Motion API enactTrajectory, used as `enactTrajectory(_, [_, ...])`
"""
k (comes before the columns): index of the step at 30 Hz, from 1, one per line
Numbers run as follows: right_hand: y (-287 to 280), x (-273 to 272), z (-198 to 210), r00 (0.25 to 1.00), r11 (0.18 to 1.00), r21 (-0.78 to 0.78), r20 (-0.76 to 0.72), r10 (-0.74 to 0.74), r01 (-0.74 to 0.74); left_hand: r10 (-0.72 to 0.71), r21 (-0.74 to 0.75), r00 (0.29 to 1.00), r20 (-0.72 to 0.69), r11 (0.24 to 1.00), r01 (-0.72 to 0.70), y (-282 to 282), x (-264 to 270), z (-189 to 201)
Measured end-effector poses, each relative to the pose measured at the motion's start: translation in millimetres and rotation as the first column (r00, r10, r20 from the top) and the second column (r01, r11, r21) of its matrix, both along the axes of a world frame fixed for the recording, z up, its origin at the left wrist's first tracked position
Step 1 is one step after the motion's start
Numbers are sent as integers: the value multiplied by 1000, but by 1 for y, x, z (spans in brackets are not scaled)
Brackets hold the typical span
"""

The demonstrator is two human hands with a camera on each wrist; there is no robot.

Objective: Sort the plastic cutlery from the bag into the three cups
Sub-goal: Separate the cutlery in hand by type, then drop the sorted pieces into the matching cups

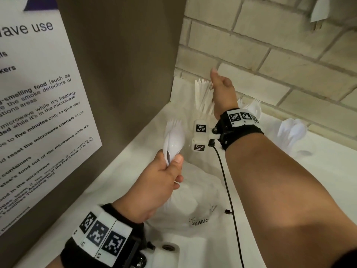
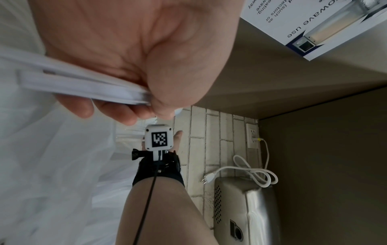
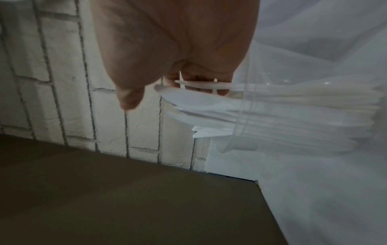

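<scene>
My left hand [image 1: 173,161] grips a bundle of white plastic cutlery [image 1: 172,140], spoon bowls and fork tines pointing up; its handles [image 2: 73,82] stick out below the fist [image 2: 146,102]. The clear plastic bag [image 1: 193,206] lies crumpled on the white counter under both arms. My right hand [image 1: 220,88] reaches over the back-left clear cup of knives [image 1: 201,97]. Its thumb is spread away, and its fingers [image 3: 188,79] touch the knife ends [image 3: 209,106]. A cup of forks [image 1: 253,107] and a cup of spoons [image 1: 291,130] stand along the wall to the right.
A brown cabinet side carrying a microwave notice [image 1: 38,93] walls off the left. A painted brick wall [image 1: 270,55] closes the back. A black cable [image 1: 228,190] hangs from my right wrist. A metal appliance [image 2: 247,212] with a white power cord [image 2: 251,172] sits to the right.
</scene>
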State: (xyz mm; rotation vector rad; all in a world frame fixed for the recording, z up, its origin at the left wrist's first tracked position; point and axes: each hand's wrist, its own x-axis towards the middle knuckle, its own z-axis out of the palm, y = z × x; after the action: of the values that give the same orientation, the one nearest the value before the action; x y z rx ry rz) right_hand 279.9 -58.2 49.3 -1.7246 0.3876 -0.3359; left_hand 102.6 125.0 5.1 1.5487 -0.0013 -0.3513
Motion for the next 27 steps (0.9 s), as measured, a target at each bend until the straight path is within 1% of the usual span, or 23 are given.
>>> enactTrajectory(2, [1, -1, 4, 1000, 1000, -11, -26, 1, -1, -6, -2, 1000, -3, 1000, 6, 0, -1, 1])
enactTrajectory(6, [2, -15, 16, 998, 993, -96, 16, -64, 66, -43, -39, 999, -7, 998, 43, 3, -2, 1])
enactTrajectory(7, [2, -22, 19, 997, 993, -98, 41, -62, 66, -54, -52, 999, -7, 997, 53, 4, -2, 1])
enactTrajectory(9, [2, -38, 25, 994, 998, -43, 92, -50, 54, -75, -100, 997, -22, 992, 73, 5, -2, 2])
enactTrajectory(13, [6, -85, 38, 996, 998, -58, 80, 40, -35, -141, -272, 987, -70, 955, 117, 4, -5, 7])
enactTrajectory(15, [7, -110, 38, 991, 993, -15, 53, 122, -121, -183, -323, 981, -60, 934, 154, 3, -7, 9])
enactTrajectory(17, [8, -133, 35, 967, 964, 73, 1, 255, -255, -238, -383, 970, -48, 901, 203, 3, -10, 11])
enactTrajectory(19, [10, -153, 30, 923, 910, 185, -37, 383, -370, -316, -471, 948, -43, 843, 260, 3, -14, 11])
enactTrajectory(22, [13, -177, 23, 842, 778, 381, 0, 540, -499, -417, -584, 907, -49, 749, 313, 2, -17, 11])
enactTrajectory(23, [14, -183, 21, 817, 737, 415, 27, 576, -534, -443, -603, 895, -43, 726, 330, 2, -19, 12])
enactTrajectory(24, [16, -188, 20, 803, 713, 429, 53, 593, -555, -462, -609, 886, -29, 712, 351, 2, -20, 12])
enactTrajectory(25, [17, -192, 19, 800, 705, 432, 69, 596, -562, -464, -586, 886, -11, 721, 370, 1, -21, 12])
enactTrajectory(27, [17, -196, 20, 817, 725, 420, 77, 571, -546, -412, -456, 910, 37, 804, 382, -3, -24, 11])
